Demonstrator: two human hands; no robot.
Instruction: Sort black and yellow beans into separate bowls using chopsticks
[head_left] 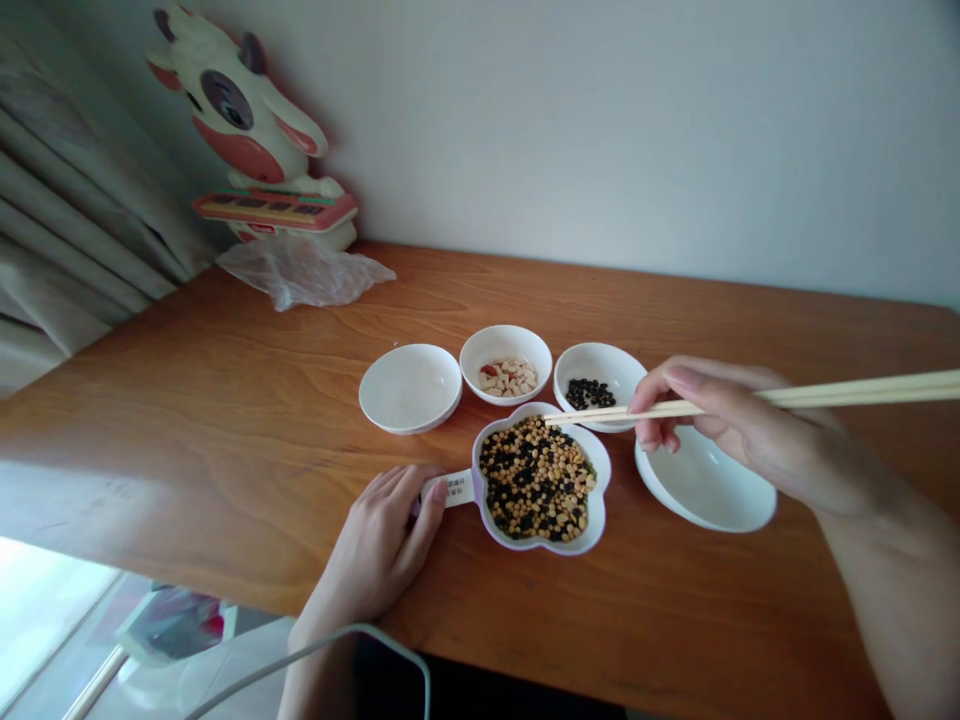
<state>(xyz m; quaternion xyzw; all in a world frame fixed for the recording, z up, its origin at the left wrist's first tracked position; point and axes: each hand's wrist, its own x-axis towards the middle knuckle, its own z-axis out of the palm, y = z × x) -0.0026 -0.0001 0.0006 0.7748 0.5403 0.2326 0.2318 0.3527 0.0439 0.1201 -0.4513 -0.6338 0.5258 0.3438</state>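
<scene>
A flower-shaped white dish (596,500) with a short handle holds a mix of yellow and black beans (536,480). My left hand (379,545) rests on the table with its fingers on that handle. My right hand (731,425) grips a pair of wooden chopsticks (622,412), whose tips hover over the far edge of the mixed beans. Behind stand three small white bowls: an empty one (409,388), one with pale peanuts (506,364), one with black beans (598,380).
Another empty white bowl (705,490) sits under my right hand. A crumpled clear plastic bag (304,270) and a cow-shaped toy (251,130) stand at the back left by the curtain. A white cable (337,640) runs below the wooden table's (225,430) front edge.
</scene>
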